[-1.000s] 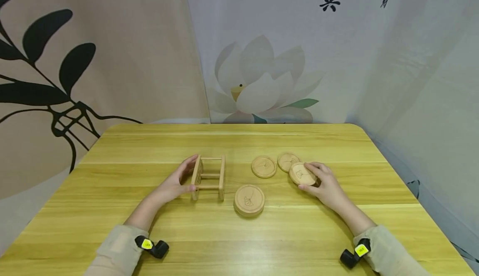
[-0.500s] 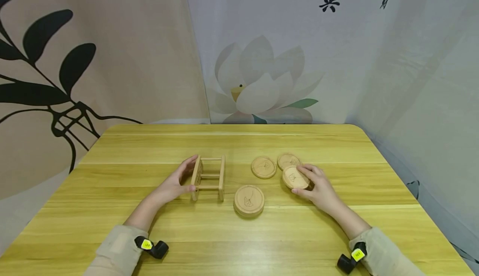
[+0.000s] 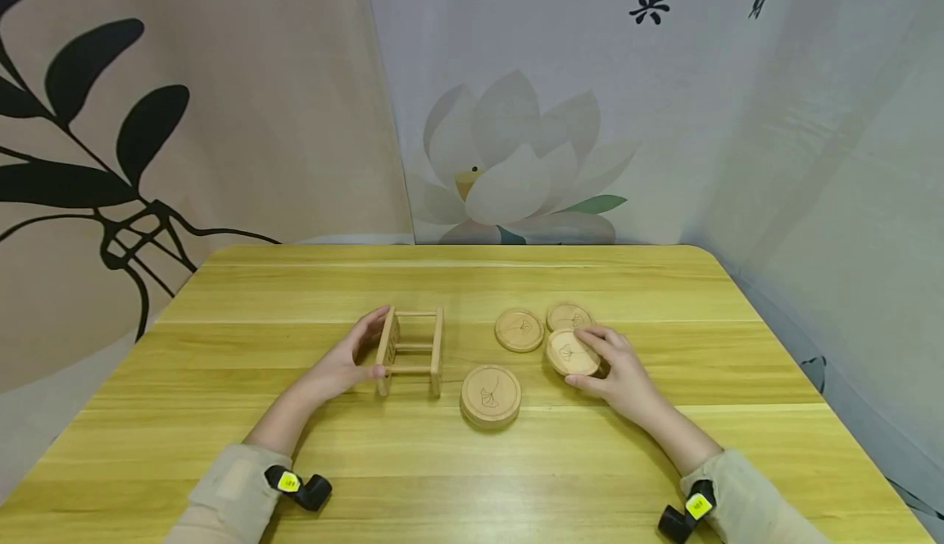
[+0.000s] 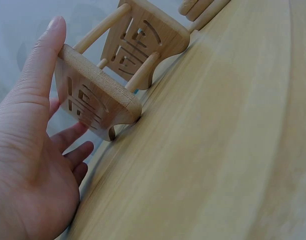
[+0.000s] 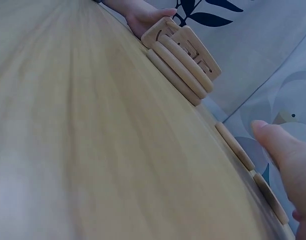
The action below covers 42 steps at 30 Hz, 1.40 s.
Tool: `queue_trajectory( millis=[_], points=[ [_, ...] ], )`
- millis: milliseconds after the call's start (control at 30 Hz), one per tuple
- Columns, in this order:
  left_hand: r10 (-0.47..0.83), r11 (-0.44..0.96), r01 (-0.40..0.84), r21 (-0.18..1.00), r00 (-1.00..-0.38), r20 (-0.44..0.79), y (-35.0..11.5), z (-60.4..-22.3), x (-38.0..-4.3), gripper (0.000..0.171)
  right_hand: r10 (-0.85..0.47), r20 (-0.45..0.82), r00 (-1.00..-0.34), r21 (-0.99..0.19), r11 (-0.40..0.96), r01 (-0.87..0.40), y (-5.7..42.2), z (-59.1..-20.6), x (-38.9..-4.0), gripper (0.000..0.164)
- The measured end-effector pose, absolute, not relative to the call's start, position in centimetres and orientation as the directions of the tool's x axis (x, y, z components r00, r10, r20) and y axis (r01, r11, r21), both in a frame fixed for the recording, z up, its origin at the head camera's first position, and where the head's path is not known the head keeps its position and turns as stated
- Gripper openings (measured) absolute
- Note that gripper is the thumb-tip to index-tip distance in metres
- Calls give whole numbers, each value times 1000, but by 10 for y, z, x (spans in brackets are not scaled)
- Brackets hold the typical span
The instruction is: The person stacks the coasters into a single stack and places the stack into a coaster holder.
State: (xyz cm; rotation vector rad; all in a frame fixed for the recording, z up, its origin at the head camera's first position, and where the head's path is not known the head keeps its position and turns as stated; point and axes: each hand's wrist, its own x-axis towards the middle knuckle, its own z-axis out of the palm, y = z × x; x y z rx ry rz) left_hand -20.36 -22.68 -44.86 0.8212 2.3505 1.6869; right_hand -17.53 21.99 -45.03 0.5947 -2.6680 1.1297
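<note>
Both hands are occupied. By the left hand (image 3: pixel 337 370) a small wooden rack (image 3: pixel 414 347) is grasped, its near panel taken between the thumb and the fingers. By the right hand (image 3: pixel 623 374) a round wooden disc (image 3: pixel 571 353) is pinched at its edge, the thumb set at the four o'clock side of the rim and the fingers at the one o'clock side.

If a stack of discs (image 3: pixel 491 396) is taken as the centre of a dial, with twelve toward the backdrop (image 3: pixel 295 118), the rack is found at ten o'clock and the pinched disc at two. A second disc (image 3: pixel 519 330) is laid flat at one o'clock. A third disc (image 3: pixel 567 315) is seen between one and two o'clock, its near edge covered in the head view by the pinched disc; whether the two are touching cannot be told. Fine leaf-like line designs are borne on the upper faces, and two layers can be made out in the stack from the right wrist.

The rack is made up of two upright panels, cut through with a pattern, joined by rods; its interior is crossed by nothing else. Everything is set out on a wood-grained table (image 3: pixel 472 478). Pale sleeves (image 3: pixel 236 478) are worn, and a black wrist device (image 3: pixel 315 492) with a yellow label is strapped at each cuff. On the backdrop a large pale flower (image 3: pixel 519 167) is printed toward twelve o'clock, and dark leaves (image 3: pixel 88 69) toward ten.
</note>
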Motion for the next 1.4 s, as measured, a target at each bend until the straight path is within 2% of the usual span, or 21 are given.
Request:
queue_trajectory(
  millis=[433,767,1400],
  points=[
    [495,229,328,916,-850,181,-226,-447,-202,96,-323,314,-893,-654,608,-450,203,-450,-174,77],
    [507,215,334,918,-841,187,-227,-449,-204,98,-339,359,-870,-656,571,-493,189,-450,-173,75],
    [498,227,336,914,-847,188,-226,-447,-202,96,-349,351,-869,-686,537,-492,168,-446,-168,77]
  ],
)
